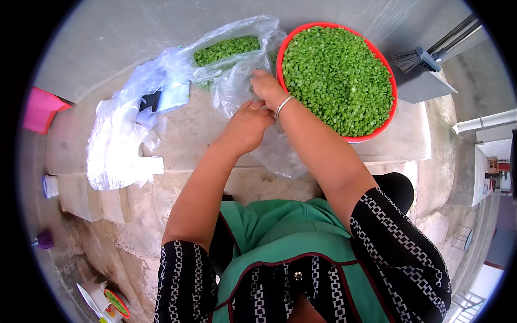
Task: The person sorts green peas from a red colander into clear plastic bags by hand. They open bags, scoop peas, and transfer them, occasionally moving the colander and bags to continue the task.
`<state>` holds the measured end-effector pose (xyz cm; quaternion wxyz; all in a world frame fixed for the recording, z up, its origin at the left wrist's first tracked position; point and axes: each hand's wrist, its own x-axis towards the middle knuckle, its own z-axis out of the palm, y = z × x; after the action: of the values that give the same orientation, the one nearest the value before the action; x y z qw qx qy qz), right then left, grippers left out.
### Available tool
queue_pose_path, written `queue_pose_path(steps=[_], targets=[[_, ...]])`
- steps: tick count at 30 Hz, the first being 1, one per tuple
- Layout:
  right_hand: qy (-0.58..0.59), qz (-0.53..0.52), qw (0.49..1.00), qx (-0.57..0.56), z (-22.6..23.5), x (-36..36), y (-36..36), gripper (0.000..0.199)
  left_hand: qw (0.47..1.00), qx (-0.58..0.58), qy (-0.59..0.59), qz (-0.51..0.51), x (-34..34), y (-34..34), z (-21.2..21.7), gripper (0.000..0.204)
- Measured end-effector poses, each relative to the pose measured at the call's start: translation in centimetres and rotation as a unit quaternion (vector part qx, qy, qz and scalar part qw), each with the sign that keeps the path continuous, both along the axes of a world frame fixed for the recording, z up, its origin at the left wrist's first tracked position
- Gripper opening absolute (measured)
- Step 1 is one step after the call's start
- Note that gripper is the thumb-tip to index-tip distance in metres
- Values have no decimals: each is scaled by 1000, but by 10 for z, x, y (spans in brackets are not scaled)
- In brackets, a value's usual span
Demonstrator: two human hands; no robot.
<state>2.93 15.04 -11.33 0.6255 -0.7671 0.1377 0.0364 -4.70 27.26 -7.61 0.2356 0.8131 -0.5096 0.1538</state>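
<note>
A clear plastic bag (pixel 229 89) lies crumpled on the concrete ledge, its loose end trailing toward me. My left hand (pixel 247 126), a ring on one finger, is closed on the bag's plastic. Just beyond it, my right hand (pixel 266 88), with a bangle at the wrist, has its fingers curled on the same plastic; the fingertips are partly hidden. Small chopped green vegetable pieces (pixel 226 50) show inside clear plastic behind my hands. Right of my hands, a red-rimmed basin (pixel 395 89) is heaped with the same green pieces (pixel 336 81).
More thin plastic bags (pixel 116 140) spread over the ledge (pixel 186 145) at left. A pink-red container (pixel 43 110) stands far left. A brush (pixel 412 59) leans at the upper right near a white pipe (pixel 484 122). Another small basin of green pieces (pixel 116 302) sits low at left.
</note>
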Motion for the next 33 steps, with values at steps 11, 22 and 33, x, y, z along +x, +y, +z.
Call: queue_pose_path(steps=[11,22,33], targets=[[71,91,942,-314,0,1,2,58,914,304,154,218,-2,37,7,16],[-68,227,909,-343,41,-110,-4,60,898,258,221,279,11,22,17,33],[-161,222,884,-379,23,-139,-37,32,915,292,128,246,24,9,8,43]])
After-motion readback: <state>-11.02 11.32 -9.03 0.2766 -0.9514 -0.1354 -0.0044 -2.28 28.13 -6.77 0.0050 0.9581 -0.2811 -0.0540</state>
